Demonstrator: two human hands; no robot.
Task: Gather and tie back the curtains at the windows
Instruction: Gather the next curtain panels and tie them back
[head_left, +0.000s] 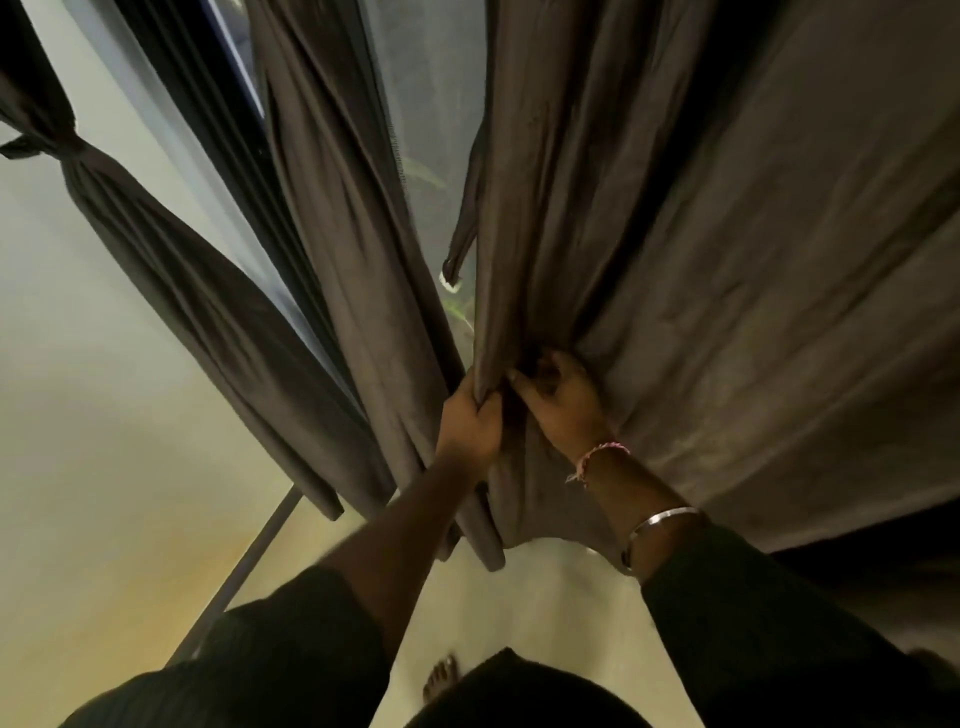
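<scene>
At the far left a tied curtain (171, 244) hangs gathered by its tie (31, 145), and next to it a loose curtain (343, 249) hangs by the window (426, 130). A tie strap (464, 228) dangles in the gap. My left hand (470, 421) grips a bunch of folds of the big curtain (727, 234), fingers curled round the cloth. Just beside it my right hand (558, 400) pinches more folds, with a pink thread (597, 457) and a bangle (660, 525) on that wrist. My foot (441, 675) stands on the floor (545, 597) below.
</scene>
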